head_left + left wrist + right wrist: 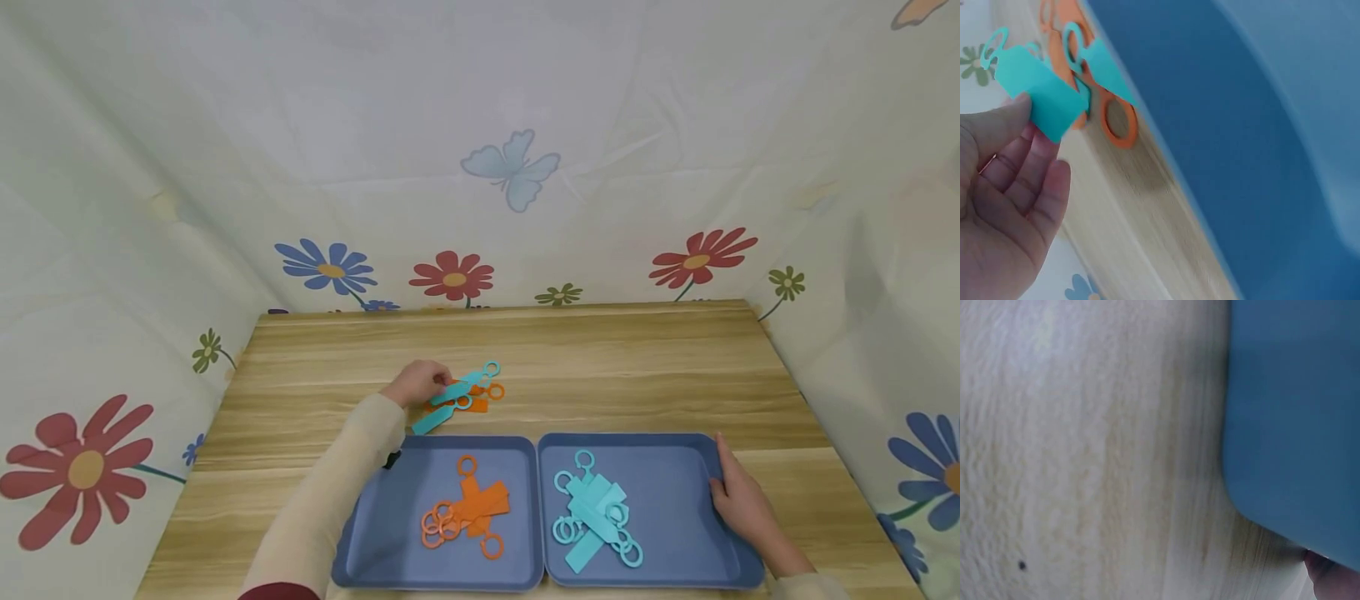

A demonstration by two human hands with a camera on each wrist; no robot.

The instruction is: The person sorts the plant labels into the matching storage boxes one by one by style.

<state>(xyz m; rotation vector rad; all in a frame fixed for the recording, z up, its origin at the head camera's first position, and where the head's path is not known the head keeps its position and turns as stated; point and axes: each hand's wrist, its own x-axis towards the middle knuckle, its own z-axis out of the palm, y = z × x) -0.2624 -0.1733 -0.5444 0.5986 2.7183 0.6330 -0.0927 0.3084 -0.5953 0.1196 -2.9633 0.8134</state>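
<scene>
My left hand is over a small pile behind the left tray and pinches a turquoise tag between thumb and fingers. The tag has a flat rectangular body with a ring at one end. Beneath and beside it lie orange tags and another turquoise tag. My right hand grips the right side of the right blue tray, its thumb over the rim and its fingers along the outer wall. Only a fingertip shows in the right wrist view.
The left blue tray holds a heap of orange tags. In the right tray lies a heap of turquoise tags. Both trays stand side by side at the front of the wooden table. A flowered white curtain surrounds the table.
</scene>
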